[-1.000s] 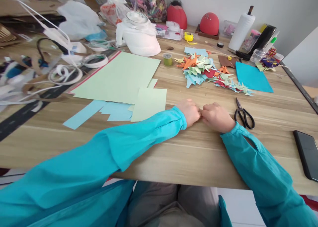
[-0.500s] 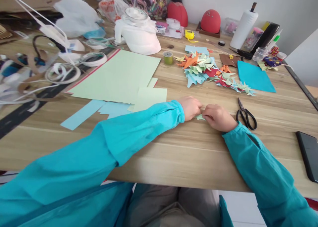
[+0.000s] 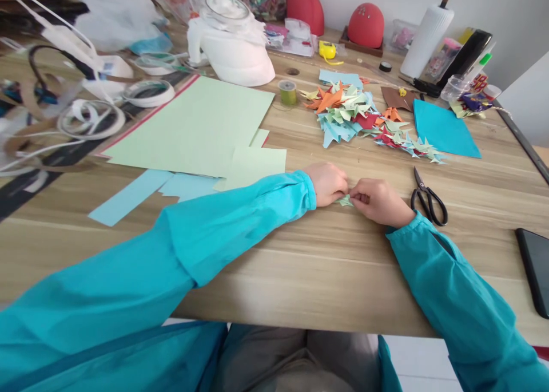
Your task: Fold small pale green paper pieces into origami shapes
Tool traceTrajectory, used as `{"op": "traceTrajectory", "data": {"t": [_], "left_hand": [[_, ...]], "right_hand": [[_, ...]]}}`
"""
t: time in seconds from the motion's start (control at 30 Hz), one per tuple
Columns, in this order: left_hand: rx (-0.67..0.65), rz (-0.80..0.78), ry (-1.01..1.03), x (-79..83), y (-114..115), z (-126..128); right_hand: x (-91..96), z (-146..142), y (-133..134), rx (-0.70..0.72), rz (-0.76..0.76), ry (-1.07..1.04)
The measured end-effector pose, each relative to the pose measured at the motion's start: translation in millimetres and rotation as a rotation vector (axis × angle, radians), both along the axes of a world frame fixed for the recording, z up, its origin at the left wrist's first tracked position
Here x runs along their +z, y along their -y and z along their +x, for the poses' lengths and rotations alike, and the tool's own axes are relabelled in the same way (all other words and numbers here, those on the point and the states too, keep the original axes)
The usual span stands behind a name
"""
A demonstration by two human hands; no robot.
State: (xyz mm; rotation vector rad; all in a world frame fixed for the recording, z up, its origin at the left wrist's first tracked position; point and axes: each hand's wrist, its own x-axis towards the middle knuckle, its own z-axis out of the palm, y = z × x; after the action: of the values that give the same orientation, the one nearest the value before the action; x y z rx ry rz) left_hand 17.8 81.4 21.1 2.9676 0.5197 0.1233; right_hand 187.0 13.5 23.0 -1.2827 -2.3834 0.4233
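Note:
Between my two hands, low over the table, is a small folded piece of pale green paper (image 3: 344, 201), partly covered by my fingers. My left hand (image 3: 326, 183) is closed on its left side, fingertips pressed down at the paper. From the right, my right hand (image 3: 381, 201) pinches the paper's other edge between thumb and forefinger. Black-handled scissors (image 3: 429, 200) lie just right of my right hand. Beyond my hands is a heap of folded paper cranes (image 3: 343, 114) in orange, green, blue and red.
Large pale green sheets (image 3: 193, 129) and light blue strips (image 3: 131, 197) lie at the left. A thread spool (image 3: 287, 92) stands behind my left hand. A teal sheet (image 3: 446, 130) is at the back right, and a phone (image 3: 534, 269) lies by the right edge.
The camera view has shifted slightly. Both hands stay at the green paper with nearly the same grip, and a little more of its folded shape shows between the fingers.

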Motion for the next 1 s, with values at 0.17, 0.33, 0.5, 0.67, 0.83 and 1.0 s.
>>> {"op": "traceTrajectory", "data": {"t": [0.17,0.33,0.5,0.67,0.83,1.0], "left_hand": [[-0.008,0.038,-0.011,-4.0,3,-2],[0.063,0.022,0.001,0.9,10,-2],[0.083,-0.004,-0.027,9.8,14,1],[0.058,0.164,-0.032,6.6,23,-1],[0.068,0.278,0.115,-6.7,35,-8],[0.076,0.297,0.172,-13.6,40,-15]], "right_hand": [[-0.6,-3,2,-0.013,0.025,0.083],[1.0,-4,4,-0.005,0.068,0.155],[2.5,-2,4,0.024,0.07,0.187],[2.6,-3,5,0.035,0.129,0.293],[1.9,-6,9,0.069,0.24,0.401],[-1.7,-4,12,0.106,0.257,0.332]]}}
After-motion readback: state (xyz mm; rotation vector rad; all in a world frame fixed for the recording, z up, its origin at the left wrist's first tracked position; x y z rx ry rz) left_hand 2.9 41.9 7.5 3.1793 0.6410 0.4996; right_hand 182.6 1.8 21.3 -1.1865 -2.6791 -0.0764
